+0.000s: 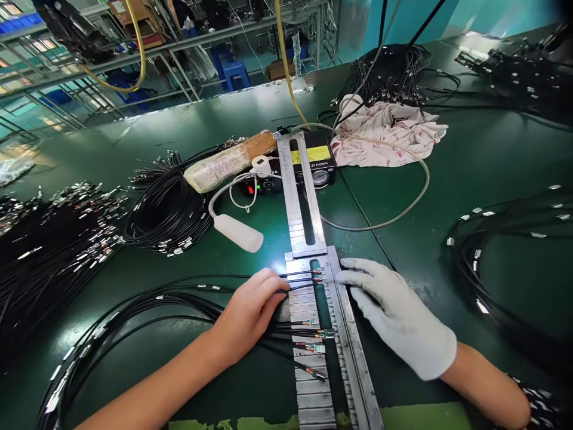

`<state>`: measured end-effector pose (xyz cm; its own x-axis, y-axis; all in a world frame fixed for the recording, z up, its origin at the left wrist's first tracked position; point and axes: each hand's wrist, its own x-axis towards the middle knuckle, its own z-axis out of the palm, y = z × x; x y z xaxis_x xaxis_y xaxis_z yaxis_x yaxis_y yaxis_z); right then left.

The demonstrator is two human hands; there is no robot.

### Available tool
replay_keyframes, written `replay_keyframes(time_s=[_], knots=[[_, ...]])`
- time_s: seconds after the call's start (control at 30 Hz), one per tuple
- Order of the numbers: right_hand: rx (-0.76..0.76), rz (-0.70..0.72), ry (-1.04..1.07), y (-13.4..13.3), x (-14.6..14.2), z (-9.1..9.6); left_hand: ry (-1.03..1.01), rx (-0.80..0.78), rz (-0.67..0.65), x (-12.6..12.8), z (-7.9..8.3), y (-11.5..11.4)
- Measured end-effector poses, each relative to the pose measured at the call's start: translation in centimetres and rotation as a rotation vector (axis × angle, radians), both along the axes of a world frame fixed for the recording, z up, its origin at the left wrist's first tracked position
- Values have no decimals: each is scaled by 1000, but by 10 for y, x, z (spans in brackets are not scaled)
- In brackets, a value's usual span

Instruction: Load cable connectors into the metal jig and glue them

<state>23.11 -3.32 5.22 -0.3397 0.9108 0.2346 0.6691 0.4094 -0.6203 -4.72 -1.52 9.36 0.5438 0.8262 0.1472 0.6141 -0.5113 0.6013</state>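
Note:
A long slotted metal fixture (304,227) lies on the green table, running away from me. Several thin black cables (170,298) come in from the left, their stripped ends (319,276) resting in the fixture's grooves. My bare left hand (250,313) lies on these cables at the fixture's left edge, fingers curled and pressing them down. My right hand (396,316), in a white glove, rests flat on the fixture's right rail, fingers stretched out, holding nothing.
A black dispenser box (320,164) with a tube and white syringe (239,233) sits behind the fixture. Coiled black cable bundles lie left (165,209), far left (54,251), right (505,269) and at the back (394,74). A crumpled cloth (387,134) and a wrapped roll (228,161) lie nearby.

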Motion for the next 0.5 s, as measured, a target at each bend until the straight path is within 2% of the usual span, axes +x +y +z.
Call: replay_keyframes(time_s=[0.13,0.27,0.5], knots=[[10,-8,5,-1,-1,0,22,107,-80,-10,-2,0],[4,-9,-1,-1,-1,1,137,219,-157,-15,-2,3],[4,-4,-3,1,1,-1,210,274,-180,-16,-2,6]])
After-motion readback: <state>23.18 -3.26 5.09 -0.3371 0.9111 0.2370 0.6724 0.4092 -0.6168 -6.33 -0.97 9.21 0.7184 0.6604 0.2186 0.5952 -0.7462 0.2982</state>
